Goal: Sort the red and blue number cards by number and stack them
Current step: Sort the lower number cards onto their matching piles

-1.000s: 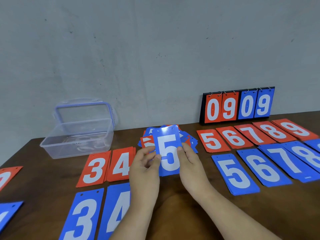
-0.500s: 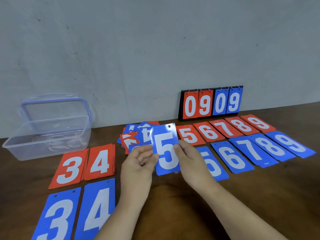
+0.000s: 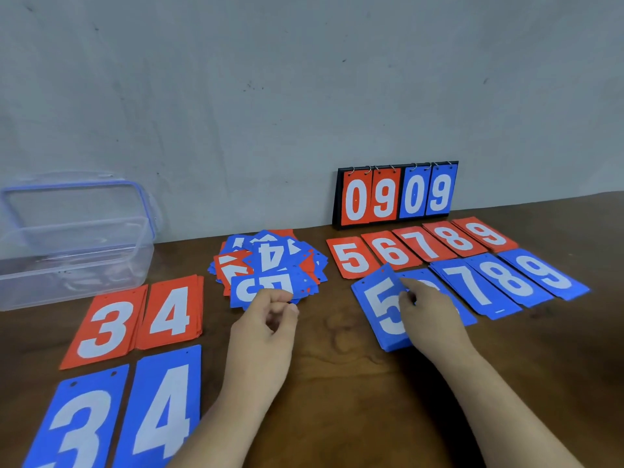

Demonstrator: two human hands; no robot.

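Blue 5 card (image 3: 378,309), white numeral, tilted, pinched by right hand (image 3: 430,319); left hand (image 3: 265,327) loosely curled, empty.

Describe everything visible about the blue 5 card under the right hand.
The blue 5 card is a thin, flat rectangle with a white 5 and two holes at its far edge. It lies skewed on a blue stack, in front of the red 5 stack. The right hand touches its right side, hiding that edge.

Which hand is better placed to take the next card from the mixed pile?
Left. The left hand is at the near edge of the mixed pile, fingers curled by its front card. The right hand holds the blue 5 card at the blue stack, farther off.
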